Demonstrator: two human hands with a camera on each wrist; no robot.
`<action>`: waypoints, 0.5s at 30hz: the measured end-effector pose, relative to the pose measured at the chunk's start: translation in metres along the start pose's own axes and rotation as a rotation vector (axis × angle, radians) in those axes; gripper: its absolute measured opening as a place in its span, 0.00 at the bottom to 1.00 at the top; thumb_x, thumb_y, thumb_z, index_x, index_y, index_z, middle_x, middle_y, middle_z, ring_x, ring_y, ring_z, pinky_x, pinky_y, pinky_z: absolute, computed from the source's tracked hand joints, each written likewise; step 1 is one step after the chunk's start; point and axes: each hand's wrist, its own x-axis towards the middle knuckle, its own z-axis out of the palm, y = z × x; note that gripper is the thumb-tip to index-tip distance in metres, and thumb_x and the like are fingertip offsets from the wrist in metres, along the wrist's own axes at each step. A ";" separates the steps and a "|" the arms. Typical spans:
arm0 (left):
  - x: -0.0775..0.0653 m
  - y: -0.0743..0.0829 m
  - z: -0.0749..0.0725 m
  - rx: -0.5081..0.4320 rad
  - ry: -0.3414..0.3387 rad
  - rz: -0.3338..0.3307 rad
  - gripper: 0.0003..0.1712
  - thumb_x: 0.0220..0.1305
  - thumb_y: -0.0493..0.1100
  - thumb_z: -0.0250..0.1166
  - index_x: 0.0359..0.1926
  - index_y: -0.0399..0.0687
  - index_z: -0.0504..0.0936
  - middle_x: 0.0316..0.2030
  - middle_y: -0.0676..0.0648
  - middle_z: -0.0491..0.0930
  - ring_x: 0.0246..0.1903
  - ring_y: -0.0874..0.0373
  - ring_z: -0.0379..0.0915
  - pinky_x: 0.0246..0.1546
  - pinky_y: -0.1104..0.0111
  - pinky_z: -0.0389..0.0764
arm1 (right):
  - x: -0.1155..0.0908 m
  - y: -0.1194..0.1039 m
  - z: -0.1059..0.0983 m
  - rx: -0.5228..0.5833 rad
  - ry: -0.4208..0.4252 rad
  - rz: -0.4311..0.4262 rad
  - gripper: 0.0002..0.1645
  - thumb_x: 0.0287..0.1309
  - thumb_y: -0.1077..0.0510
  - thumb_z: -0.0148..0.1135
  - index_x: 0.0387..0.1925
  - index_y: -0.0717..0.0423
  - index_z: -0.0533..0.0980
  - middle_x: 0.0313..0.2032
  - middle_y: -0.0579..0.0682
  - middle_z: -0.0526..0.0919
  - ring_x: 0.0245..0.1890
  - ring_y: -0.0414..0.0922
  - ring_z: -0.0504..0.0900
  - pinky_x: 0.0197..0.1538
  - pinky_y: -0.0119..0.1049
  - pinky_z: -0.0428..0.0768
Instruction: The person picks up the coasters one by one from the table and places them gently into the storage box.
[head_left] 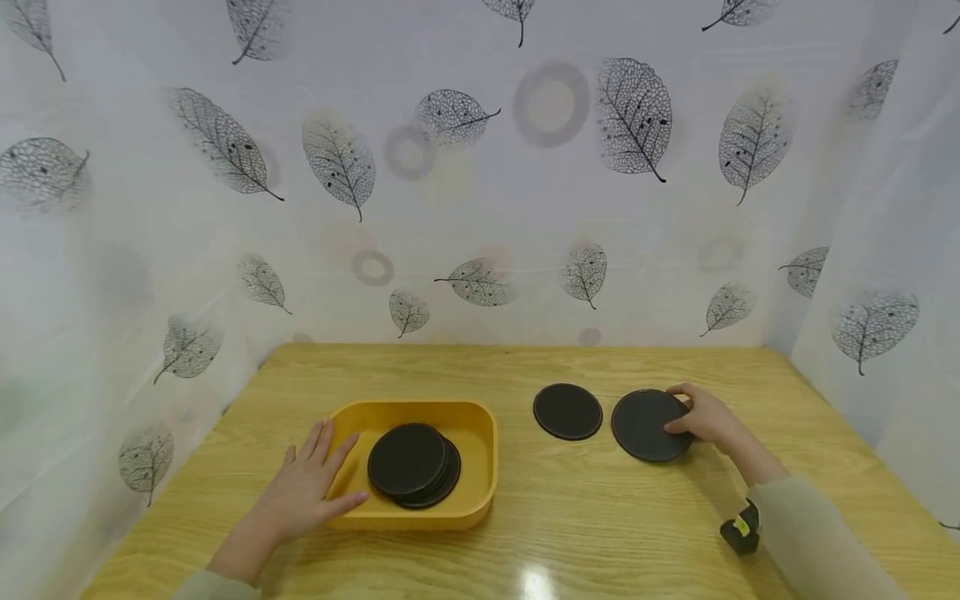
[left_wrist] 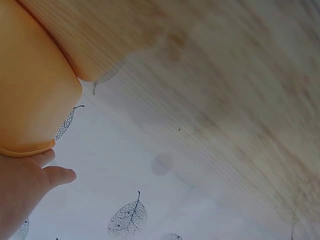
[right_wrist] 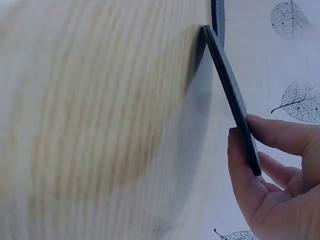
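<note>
My right hand [head_left: 707,419] pinches a round black coaster [head_left: 647,426] by its right edge. In the right wrist view this coaster [right_wrist: 227,80] tilts, its near side raised off the table and its far edge low at the wood, with the thumb on one face and fingers on the other. Just left of it, a second black coaster [head_left: 567,412] lies flat. My left hand [head_left: 300,490] rests with spread fingers over the left rim of a yellow tray [head_left: 416,522]. Inside the tray sits an uneven stack of black coasters [head_left: 407,460].
The light wood table [head_left: 570,533] runs back to a pale curtain [head_left: 480,200] with a leaf print, which also hangs at both sides. A black wrist camera [head_left: 741,531] sits at the right sleeve, close over the table.
</note>
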 end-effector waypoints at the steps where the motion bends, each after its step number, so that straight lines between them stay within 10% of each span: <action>1: 0.000 0.000 0.000 0.000 0.000 0.000 0.44 0.54 0.64 0.55 0.64 0.42 0.59 0.62 0.26 0.45 0.62 0.34 0.38 0.48 0.34 0.49 | -0.002 -0.001 0.001 0.029 0.002 -0.005 0.40 0.47 0.67 0.62 0.58 0.75 0.53 0.42 0.73 0.67 0.31 0.50 0.78 0.31 0.39 0.78; 15: 0.000 -0.001 0.000 -0.004 -0.006 -0.002 0.44 0.54 0.64 0.55 0.64 0.42 0.58 0.63 0.27 0.44 0.62 0.35 0.36 0.49 0.35 0.47 | -0.022 -0.010 0.015 0.314 0.051 -0.027 0.39 0.53 0.66 0.57 0.63 0.70 0.50 0.56 0.76 0.56 0.35 0.43 0.78 0.35 0.38 0.76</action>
